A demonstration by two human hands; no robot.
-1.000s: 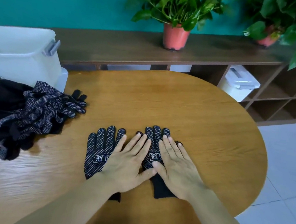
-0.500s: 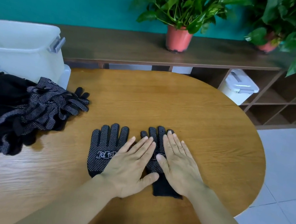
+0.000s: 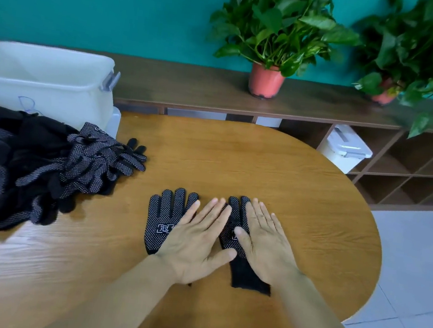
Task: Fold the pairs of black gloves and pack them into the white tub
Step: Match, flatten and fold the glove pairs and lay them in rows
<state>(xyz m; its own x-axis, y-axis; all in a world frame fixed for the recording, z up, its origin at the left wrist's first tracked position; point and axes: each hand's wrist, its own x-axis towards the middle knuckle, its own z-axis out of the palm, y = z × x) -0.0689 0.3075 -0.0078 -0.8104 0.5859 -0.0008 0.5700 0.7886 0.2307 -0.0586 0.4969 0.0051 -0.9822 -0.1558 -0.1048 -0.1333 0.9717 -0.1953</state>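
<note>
A black dotted glove (image 3: 162,220) and its partner glove (image 3: 232,221) lie flat side by side toward the near edge of the wooden table (image 3: 304,181), fingers pointing away; the left hand (image 3: 197,241) rests flat on the first glove's inner side, fingers straight and slightly spread, gripping nothing; the right hand (image 3: 267,247) lies flat on the partner glove, fingers likewise straight; a heap of black gloves (image 3: 44,168) sits at the table's left edge, just in front of the white tub (image 3: 41,85) at the far left corner.
</note>
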